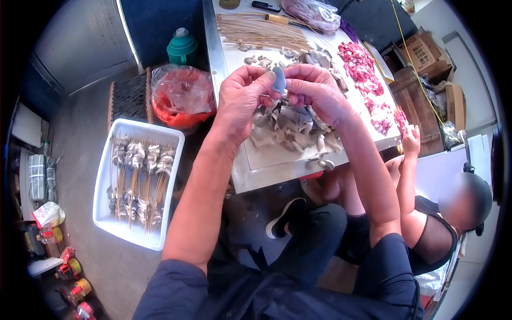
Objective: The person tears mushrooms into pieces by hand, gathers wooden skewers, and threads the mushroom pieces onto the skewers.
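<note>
Above the table's near edge, my left hand and my right hand meet at a grey oyster mushroom. My left thumb presses on its cap while the fingertips of my right hand pinch its other side. Below both hands spreads a heap of loose oyster mushrooms, partly covered by my fingers. Thin bamboo skewers lie in a bundle at the far side. To my left, a white plastic tub on the floor holds several threaded mushroom skewers.
Pink meat pieces line the right of the metal-edged table. A seated co-worker reaches up to it with one hand. A red bucket with a plastic bag, a green flask and cardboard boxes stand around.
</note>
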{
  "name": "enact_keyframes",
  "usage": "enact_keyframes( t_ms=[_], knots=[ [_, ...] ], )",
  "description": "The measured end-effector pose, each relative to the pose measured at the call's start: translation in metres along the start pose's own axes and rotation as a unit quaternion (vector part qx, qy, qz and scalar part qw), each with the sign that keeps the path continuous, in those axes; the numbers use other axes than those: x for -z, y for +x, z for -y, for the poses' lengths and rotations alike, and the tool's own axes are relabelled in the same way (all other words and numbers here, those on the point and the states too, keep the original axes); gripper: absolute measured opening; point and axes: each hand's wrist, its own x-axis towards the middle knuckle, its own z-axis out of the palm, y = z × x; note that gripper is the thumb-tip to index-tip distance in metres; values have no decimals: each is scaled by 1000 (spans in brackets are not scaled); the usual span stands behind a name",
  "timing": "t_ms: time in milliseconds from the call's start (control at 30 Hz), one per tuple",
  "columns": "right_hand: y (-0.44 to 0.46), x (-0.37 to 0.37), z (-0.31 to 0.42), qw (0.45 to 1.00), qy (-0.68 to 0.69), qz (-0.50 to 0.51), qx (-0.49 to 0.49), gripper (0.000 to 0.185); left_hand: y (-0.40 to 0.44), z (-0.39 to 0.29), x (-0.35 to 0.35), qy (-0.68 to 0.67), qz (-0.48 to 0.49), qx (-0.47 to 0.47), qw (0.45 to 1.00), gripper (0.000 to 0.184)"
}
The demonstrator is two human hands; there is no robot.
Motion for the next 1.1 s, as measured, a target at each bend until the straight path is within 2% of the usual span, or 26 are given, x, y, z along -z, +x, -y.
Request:
enact_keyframes(
  t_ms=[133,200,433,600,733,833,867,933,1000,1100],
  knots=[
    [-12,-1,-3,1000,6,-22,14,26,1,-1,2,2,8,-7,1000,14],
    [-15,2,-6,999,45,-13,-5,23,0,-1,1,37,19,-7,999,13],
    [-20,-3,-13,997,44,-52,19,14,-4,-3,-6,84,66,10,994,12],
    [-25,0,-21,989,107,-93,45,12,-2,8,-8,-51,13,23,998,9],
    [-31,14,-19,979,125,-139,81,15,0,10,-9,-33,-36,-4,999,11],
    [-37,22,-14,978,31,-199,52,23,-4,12,-15,234,31,-114,965,25],
    [-37,24,-13,978,30,-200,52,23,-4,12,-16,233,32,-114,965,25],
    [-36,30,-12,960,-60,-261,84,25,-4,11,-17,328,83,-151,929,23],
    [-32,39,-10,953,-76,-281,87,21,-5,10,-18,316,79,-140,935,20],
    [-15,64,-15,917,-199,-330,100,23,-1,15,-14,286,26,-125,950,17]
  ],
)
